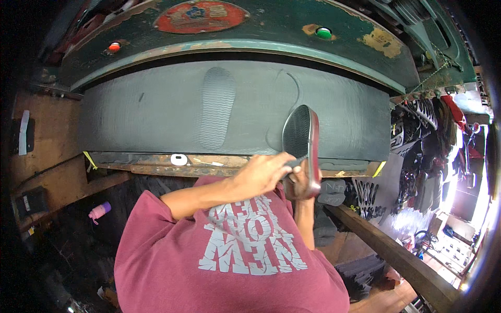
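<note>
My right hand (pixel 298 183) grips the lower end of a sole-shaped cutting die (pixel 314 141) with a dark red outer wall, held tilted up over the board's front edge. Inside the die sits a dark shoe sole (pixel 298 131) with a textured face. My left hand (pixel 266 173) reaches across from the left, its fingers closed at the lower part of that sole. Behind the die lies a wide dark grey sheet (pixel 156 115). A sole outline with a wavy tread (pixel 216 112) shows in its middle, and a curved cut line (pixel 296 86) lies farther right.
A green press (pixel 261 39) with a red button (pixel 114 47) and a green button (pixel 324 33) spans the far side. A white case (pixel 179 159) rests on the wooden front ledge. A pink bottle (pixel 99 210) is at lower left; a wooden beam (pixel 391 253) runs at lower right.
</note>
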Demonstrator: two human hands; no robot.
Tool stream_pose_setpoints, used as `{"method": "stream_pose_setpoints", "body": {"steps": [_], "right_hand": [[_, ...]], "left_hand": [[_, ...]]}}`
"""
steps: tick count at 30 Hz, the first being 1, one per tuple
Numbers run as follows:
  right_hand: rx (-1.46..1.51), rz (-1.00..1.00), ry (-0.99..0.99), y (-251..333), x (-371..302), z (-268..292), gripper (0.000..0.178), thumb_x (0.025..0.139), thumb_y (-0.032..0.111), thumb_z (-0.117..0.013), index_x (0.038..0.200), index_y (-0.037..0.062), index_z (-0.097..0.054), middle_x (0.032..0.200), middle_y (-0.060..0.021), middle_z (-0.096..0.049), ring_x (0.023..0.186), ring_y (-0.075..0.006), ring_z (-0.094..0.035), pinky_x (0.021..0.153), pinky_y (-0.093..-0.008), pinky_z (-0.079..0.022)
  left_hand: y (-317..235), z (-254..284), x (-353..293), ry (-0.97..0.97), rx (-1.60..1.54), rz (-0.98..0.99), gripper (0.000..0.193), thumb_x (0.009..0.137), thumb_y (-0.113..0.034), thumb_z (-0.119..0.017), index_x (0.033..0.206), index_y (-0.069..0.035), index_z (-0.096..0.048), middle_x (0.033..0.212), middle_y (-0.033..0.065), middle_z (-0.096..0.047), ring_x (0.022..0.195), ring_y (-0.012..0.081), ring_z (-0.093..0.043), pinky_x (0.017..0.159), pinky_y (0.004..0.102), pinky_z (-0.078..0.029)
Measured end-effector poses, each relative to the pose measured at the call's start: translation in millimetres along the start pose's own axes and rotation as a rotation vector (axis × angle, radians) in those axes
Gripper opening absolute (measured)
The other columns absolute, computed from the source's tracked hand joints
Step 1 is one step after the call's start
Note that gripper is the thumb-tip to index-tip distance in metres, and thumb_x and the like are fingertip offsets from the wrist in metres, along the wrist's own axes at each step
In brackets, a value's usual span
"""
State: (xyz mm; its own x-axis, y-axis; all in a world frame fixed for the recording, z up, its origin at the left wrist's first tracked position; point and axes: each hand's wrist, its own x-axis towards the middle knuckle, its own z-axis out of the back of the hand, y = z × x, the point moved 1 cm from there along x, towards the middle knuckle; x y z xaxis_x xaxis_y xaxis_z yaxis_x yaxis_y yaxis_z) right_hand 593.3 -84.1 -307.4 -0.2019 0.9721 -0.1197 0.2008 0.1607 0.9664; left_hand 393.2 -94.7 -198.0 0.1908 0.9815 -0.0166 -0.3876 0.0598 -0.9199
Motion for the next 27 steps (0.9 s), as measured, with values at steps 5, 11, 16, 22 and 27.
{"method": "stream_pose_setpoints", "body": {"steps": [5, 11, 16, 22, 27], "right_hand": [[0.123, -0.036, 0.011, 63, 9, 42, 0.026, 0.097, 0.016, -0.065, 0.079, 0.0156, -0.046, 0.076, 0.0042, -0.040, 0.057, -0.0061, -0.034, 0.047, -0.0226, -0.027], [-0.813, 0.104, -0.221, 85, 67, 103, 0.027, 0.089, 0.014, -0.078, 0.076, 0.0086, -0.055, 0.066, 0.0048, -0.047, 0.059, -0.0112, -0.042, 0.056, -0.0308, -0.037], [-0.949, 0.059, -0.300, 36, 109, 114, 0.017, 0.095, 0.006, -0.051, 0.083, -0.0042, -0.059, 0.070, -0.0146, -0.062, 0.062, -0.0308, -0.061, 0.058, -0.0443, -0.047], [-1.572, 0.205, -0.018, 14, 123, 85, 0.017, 0.088, 0.010, -0.066, 0.088, -0.0067, -0.066, 0.085, -0.0309, -0.066, 0.086, -0.0478, -0.067, 0.074, -0.0544, -0.052], [-1.722, 0.193, 0.004, 15, 124, 56, 0.026, 0.075, 0.009, -0.079, 0.099, 0.0029, -0.071, 0.128, -0.0226, -0.056, 0.119, -0.0433, -0.054, 0.096, -0.0535, -0.047]], "left_hand": [[73, 141, -76, -0.596, -0.120, 0.157, 0.026, 0.099, -0.019, -0.067, 0.117, 0.000, -0.066, 0.093, 0.0064, -0.071, 0.082, 0.0127, -0.065, 0.066, 0.0302, -0.051], [190, 197, -186, -1.088, -0.367, 0.639, 0.041, 0.103, -0.026, -0.065, 0.131, 0.002, -0.053, 0.110, 0.0078, -0.070, 0.095, 0.0157, -0.069, 0.066, 0.0278, -0.058], [192, 170, -204, -0.962, 0.518, 0.769, 0.052, 0.097, -0.022, -0.071, 0.135, 0.007, -0.051, 0.118, 0.0221, -0.063, 0.107, 0.0358, -0.064, 0.088, 0.0456, -0.055], [163, 135, -140, -0.633, 0.400, 0.397, 0.068, 0.088, -0.026, -0.077, 0.143, 0.002, -0.049, 0.129, 0.0256, -0.054, 0.121, 0.0435, -0.053, 0.103, 0.0486, -0.044], [161, 86, -94, -0.407, 0.579, 0.202, 0.072, 0.082, -0.030, -0.082, 0.142, -0.002, -0.054, 0.143, 0.0218, -0.048, 0.132, 0.0395, -0.045, 0.111, 0.0499, -0.036]]}}
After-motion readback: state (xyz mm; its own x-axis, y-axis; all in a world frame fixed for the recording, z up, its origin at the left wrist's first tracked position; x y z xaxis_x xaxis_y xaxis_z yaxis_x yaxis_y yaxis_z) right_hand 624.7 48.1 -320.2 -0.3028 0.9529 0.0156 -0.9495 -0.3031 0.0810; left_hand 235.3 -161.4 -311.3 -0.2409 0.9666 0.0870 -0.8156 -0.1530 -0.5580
